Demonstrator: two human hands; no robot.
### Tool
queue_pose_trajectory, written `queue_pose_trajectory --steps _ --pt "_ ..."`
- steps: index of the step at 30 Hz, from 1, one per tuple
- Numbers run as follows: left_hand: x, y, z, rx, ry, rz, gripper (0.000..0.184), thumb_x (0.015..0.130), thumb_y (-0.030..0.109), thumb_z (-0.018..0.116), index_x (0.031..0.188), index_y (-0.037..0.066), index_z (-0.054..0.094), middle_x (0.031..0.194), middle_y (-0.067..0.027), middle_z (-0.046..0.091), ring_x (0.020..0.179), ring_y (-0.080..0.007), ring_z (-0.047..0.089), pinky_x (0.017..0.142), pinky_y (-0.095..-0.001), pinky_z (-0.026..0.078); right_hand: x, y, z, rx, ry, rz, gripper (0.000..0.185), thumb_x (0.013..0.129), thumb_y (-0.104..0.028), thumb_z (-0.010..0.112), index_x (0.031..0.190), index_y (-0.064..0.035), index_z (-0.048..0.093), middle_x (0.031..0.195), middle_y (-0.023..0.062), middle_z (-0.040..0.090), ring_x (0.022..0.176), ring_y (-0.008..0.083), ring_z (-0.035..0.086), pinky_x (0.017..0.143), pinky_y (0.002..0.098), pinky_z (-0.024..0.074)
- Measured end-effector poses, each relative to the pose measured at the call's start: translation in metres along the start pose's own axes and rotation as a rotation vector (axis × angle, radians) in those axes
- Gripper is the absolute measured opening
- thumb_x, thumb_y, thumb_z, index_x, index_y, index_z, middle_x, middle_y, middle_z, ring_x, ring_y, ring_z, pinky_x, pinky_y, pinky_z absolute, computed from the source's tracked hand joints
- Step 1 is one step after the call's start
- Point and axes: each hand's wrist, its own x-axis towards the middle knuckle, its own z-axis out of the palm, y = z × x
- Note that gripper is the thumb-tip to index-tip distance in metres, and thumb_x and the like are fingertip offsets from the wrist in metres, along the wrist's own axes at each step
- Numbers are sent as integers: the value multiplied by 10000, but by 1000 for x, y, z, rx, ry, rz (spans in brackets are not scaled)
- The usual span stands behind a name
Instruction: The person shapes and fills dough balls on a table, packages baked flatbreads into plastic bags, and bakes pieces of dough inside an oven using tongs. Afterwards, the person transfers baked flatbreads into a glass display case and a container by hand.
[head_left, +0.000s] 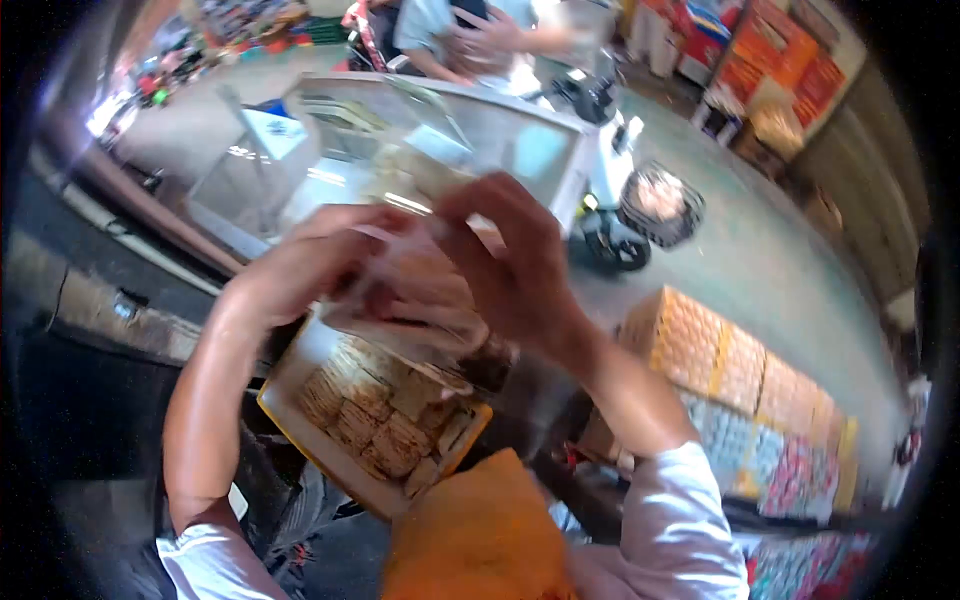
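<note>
Above a yellow-rimmed box (290,388) of brown, ridged pastries (375,415), a clear bag (420,295) hangs between the person's two hands. The left hand (350,250) has its fingers closed on the bag's edge. The right hand (515,255) is raised at the bag's mouth, fingers curled; blur keeps me from telling whether they grip the plastic. An orange cloth (480,535) lies just below the box.

Beyond the hands, a glass case (545,150) bears a white card (275,133) with blue marks, too blurred to read. Red and orange posters (785,55) at upper right carry print too small to make out. Stacked packs (740,365) stand at right, their labels unreadable. Behind the case, another person's hand (487,38) shows near a scooter (608,185).
</note>
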Motion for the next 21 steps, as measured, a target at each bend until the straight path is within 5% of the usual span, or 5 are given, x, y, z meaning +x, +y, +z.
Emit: queue_pose_trajectory --steps 3,10,12,16,21 --pt "1 8 10 -300 -34 -3 389 917 88 496 1276 -27 594 970 -159 709 787 -212 709 638 -317 573 -4 -34 -3 -136 -37 -323 144 822 43 666 937 -44 659 928 68 611 814 254 602 732 364 493" --pt "9 -1 8 -576 -83 -87 256 934 121 562 1141 -23 606 1076 -127 660 890 -205 685 776 -304 568 -38 -31 3 -474 -62 -342 223 693 -11 781 874 -95 682 945 44 576 873 256 553 837 424 431" --pt "4 14 17 -75 106 13 230 953 62 543 1163 -7 607 1048 -113 656 880 -197 684 801 -316 575 -46 -26 -1 -342 -105 -103 266 746 -75 793 993 -72 696 995 71 658 892 283 588 854 441 434" --pt "-7 -9 29 1101 338 777 366 883 83 624 1234 -13 585 1218 -168 618 1090 -295 646 944 -367 548 -22 -13 -1 -372 -11 -137 372 847 -97 700 1202 -98 587 1119 141 637 1024 348 579 886 443 438" --pt "-18 -12 36 1166 561 1108 293 840 121 644 1113 35 582 1187 -136 580 1075 -311 629 886 -373 559 -12 9 18 -124 -161 -110 258 917 -114 641 1163 -61 586 1136 150 639 1097 364 568 959 454 414"
